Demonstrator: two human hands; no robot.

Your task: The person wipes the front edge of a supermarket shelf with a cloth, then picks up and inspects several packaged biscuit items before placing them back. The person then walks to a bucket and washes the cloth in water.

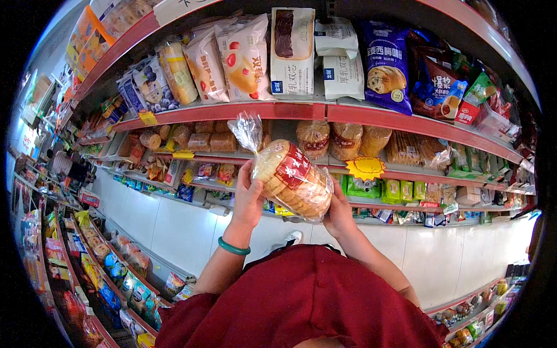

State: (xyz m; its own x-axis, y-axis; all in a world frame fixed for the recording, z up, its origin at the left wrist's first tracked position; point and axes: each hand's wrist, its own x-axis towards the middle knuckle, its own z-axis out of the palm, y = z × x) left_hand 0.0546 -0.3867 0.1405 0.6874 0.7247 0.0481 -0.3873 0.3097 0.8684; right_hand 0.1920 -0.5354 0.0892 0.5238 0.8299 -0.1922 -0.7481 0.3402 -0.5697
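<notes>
A clear plastic bag of sliced bread (291,180) with a red printed band is held up between both hands, tilted, its gathered end at the upper left. My left hand (249,198) grips it near the tied neck, a green bangle (234,246) on that wrist. My right hand (339,213) holds the lower right end; some of its fingers are hidden behind the bag. Similar bagged loaves (313,139) stand on the shelf just beyond. A yellow starburst price tag (365,168) hangs at that shelf's edge, right of the bread.
Packaged breads, among them a purple bag (386,65), line the upper shelf (283,111) with its red edge. Green packets (391,190) lie on a lower shelf. Another stocked rack (117,269) stands at the lower left. A person (65,163) is far off at the left.
</notes>
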